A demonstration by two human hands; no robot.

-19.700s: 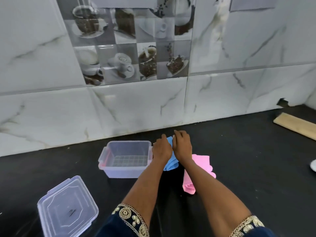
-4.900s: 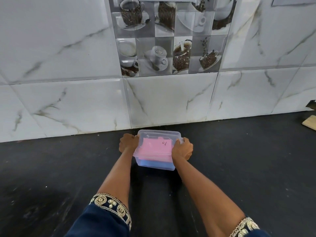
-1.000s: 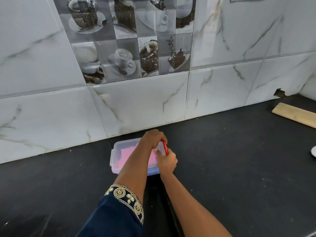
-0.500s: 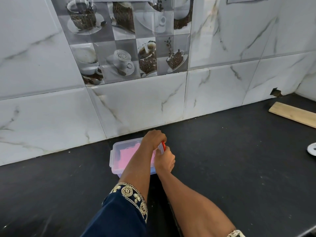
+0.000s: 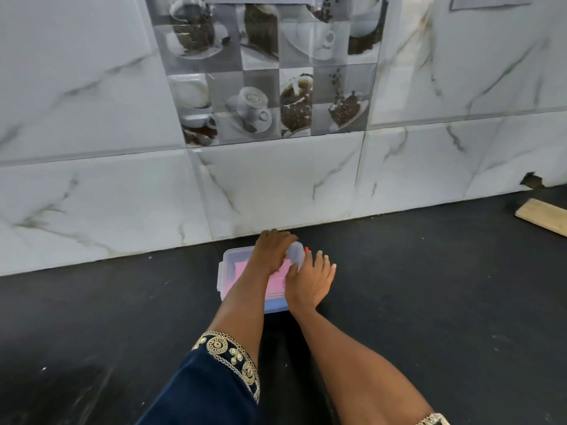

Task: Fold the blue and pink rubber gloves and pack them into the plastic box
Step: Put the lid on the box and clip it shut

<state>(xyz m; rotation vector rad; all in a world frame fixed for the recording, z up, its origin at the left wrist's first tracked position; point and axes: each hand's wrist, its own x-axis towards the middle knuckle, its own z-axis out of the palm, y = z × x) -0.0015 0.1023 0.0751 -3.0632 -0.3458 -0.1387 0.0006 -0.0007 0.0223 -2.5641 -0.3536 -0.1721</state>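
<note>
The clear plastic box stands on the black counter close to the wall, with its lid on. Through the lid I see the folded pink glove; the blue glove shows as a strip at the box's front bottom. My left hand lies across the lid, its fingers curled on the translucent side clip at the right end. A small red part shows beside that clip. My right hand rests against the box's right side, fingers spread, thumb by the clip.
The black counter stretches to both sides. A marble-tiled wall rises right behind the box. A wooden board lies at the far right by the wall. My blue embroidered sleeve is in the foreground.
My right hand, closed at the right clip before, now has its fingers spread apart beside the box. My left hand stays on the lid at the clip.
</note>
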